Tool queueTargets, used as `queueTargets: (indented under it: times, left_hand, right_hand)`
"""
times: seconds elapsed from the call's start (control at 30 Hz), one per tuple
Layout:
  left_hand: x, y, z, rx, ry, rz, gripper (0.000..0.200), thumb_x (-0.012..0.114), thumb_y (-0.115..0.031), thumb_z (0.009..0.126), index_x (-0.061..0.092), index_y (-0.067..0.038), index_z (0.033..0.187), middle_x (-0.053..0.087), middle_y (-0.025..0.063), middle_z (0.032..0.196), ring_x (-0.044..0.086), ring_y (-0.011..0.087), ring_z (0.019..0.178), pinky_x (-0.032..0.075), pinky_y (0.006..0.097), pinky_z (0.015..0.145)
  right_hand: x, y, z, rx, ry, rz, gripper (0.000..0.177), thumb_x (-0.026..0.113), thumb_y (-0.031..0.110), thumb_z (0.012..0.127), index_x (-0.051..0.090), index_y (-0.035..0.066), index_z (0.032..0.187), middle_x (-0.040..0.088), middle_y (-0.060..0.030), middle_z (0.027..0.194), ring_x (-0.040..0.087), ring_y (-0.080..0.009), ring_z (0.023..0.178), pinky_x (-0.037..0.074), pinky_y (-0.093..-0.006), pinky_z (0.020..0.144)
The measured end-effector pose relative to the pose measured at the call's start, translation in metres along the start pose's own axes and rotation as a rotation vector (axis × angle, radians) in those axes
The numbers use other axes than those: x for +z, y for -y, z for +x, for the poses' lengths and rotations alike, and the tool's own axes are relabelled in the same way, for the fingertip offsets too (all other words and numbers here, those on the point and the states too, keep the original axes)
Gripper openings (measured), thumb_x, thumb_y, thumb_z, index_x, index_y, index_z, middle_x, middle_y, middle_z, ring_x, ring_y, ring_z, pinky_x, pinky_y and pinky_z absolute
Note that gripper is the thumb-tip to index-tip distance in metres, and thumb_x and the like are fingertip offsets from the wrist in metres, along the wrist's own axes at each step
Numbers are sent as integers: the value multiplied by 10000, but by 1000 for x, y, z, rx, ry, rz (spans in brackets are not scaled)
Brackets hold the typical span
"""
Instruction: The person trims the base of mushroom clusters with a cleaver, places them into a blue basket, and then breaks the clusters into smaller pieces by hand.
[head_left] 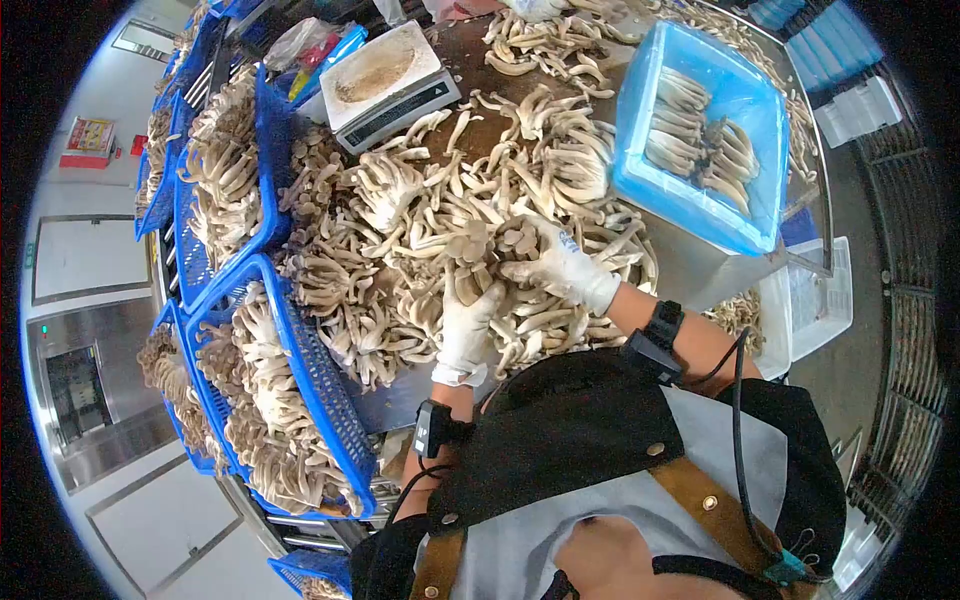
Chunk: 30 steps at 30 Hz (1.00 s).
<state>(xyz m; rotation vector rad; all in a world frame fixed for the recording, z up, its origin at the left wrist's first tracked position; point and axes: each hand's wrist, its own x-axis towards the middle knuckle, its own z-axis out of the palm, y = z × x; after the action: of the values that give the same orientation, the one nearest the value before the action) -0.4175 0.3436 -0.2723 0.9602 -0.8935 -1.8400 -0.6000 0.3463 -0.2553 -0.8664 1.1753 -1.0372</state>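
My left hand point(467, 328), in a white glove, is closed around a small bunch of mushrooms point(468, 248) with pale stems and brownish caps. Close beside it on the right, my right hand point(568, 268), also white-gloved, has its fingers curled round another cluster of mushrooms point(515, 238). Both hands are just over a large heap of loose, long-stemmed mushrooms point(380, 290) spread on the metal table point(700, 280). The fingers partly hide what each hand grips.
A blue-lined box point(630, 130) with bundled mushrooms stands at the back right. A weighing scale point(385, 80) sits at the back. Along the left, blue baskets point(325, 400) hold more mushrooms. A white crate point(825, 300) is beyond the table's right edge.
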Motion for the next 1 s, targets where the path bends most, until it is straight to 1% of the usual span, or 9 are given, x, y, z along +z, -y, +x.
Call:
queueTargets:
  times: [0.17,0.33,0.47,0.5,0.6,0.7,0.83,0.9,1.0]
  left_hand:
    - [12,10,-10,-165,-278,-420,625,655,-382,902,382,-97,1387,572,74,1194,575,231,1078,493,406,924]
    - [-2,29,-28,-342,6,-411,787,542,-562,908,266,-91,1475,455,119,1405,527,274,1192,435,457,1020]
    - [26,-1,-50,-57,22,226,764,662,-279,911,218,-49,1489,459,165,1387,553,234,1150,492,326,916]
    - [17,9,-37,-84,118,214,737,658,-265,914,231,-74,1484,458,128,1381,529,229,1182,477,327,947]
    - [19,9,-27,-284,116,-130,577,629,-187,933,332,-98,1421,506,65,1302,541,202,1158,469,338,973]
    - [28,-2,-31,-162,85,-326,531,612,-91,925,362,-104,1393,540,66,1250,580,208,1103,509,350,919]
    - [12,14,-31,-233,180,-93,748,639,39,842,220,-108,1444,472,84,1321,516,204,1178,479,359,974]
    - [24,11,-37,-202,219,-57,733,639,50,833,238,-105,1426,478,81,1309,520,201,1170,475,349,972]
    - [16,7,-34,-191,160,-97,672,628,14,856,273,-124,1409,482,88,1308,543,203,1143,492,363,942]
  right_hand:
    - [-20,-29,-7,45,-173,523,360,691,83,839,578,17,1174,649,-49,1024,584,-124,865,486,-267,787]
    - [-46,-16,-29,-74,-129,435,226,605,135,917,632,16,1106,652,-22,937,589,-95,822,486,-244,731]
    - [-42,4,-25,-62,139,179,414,652,84,886,499,5,1262,653,-60,1090,610,-129,982,506,-230,804]
    - [-31,10,-26,68,184,207,466,654,148,899,474,-8,1300,584,-113,1256,566,-164,1099,458,-271,941]
    - [-4,2,-19,-246,225,-184,613,677,289,894,423,-19,1360,416,-144,1399,392,-212,1289,303,-341,1096]
    - [-6,0,-25,-192,-83,-608,596,710,305,853,489,-26,1296,445,-201,1333,455,-295,1219,372,-382,1026]
    - [-3,25,-40,-129,76,-624,680,736,372,785,497,-36,1274,540,-227,1193,536,-326,1109,409,-365,982]
    - [5,3,-38,-383,-22,-770,602,720,277,814,494,-42,1272,591,-199,1139,574,-293,1052,438,-365,950]
    - [0,0,-37,-304,123,-347,528,700,186,838,498,-31,1273,601,-133,1159,568,-222,1053,454,-338,932]
